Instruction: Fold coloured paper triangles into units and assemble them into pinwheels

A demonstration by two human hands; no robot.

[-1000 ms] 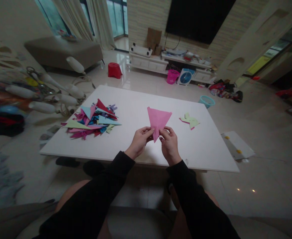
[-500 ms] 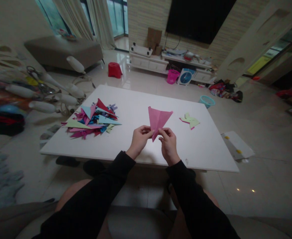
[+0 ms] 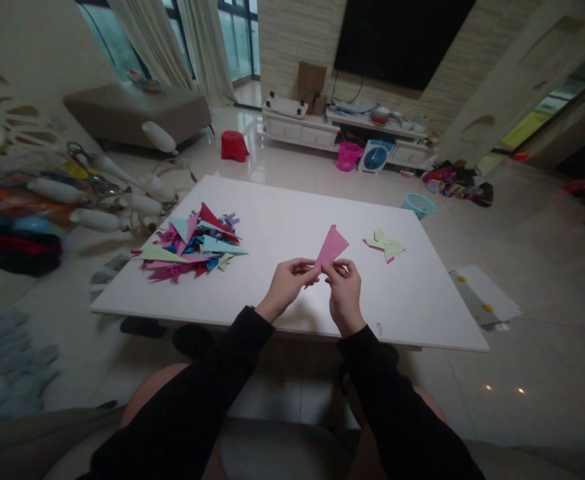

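Observation:
Both hands hold one pink paper triangle (image 3: pixel 330 247) above the white table (image 3: pixel 282 220), near its front edge. The paper is folded in half into a narrow strip that slants up to the right. My left hand (image 3: pixel 288 284) pinches its lower end from the left. My right hand (image 3: pixel 345 288) pinches the same end from the right, fingers pressed together. Both arms wear black sleeves.
A heap of coloured paper triangles (image 3: pixel 191 244) lies on the table's left part. A folded light green and pink paper piece (image 3: pixel 384 244) lies to the right. A white sheet (image 3: pixel 486 303) lies on the floor at right. A cluttered rack (image 3: pixel 97 193) stands at left.
The wide pink triangle has been folded in half lengthwise into a narrow shape. Both hands stayed pinched on its lower tip. The view shifted slightly.

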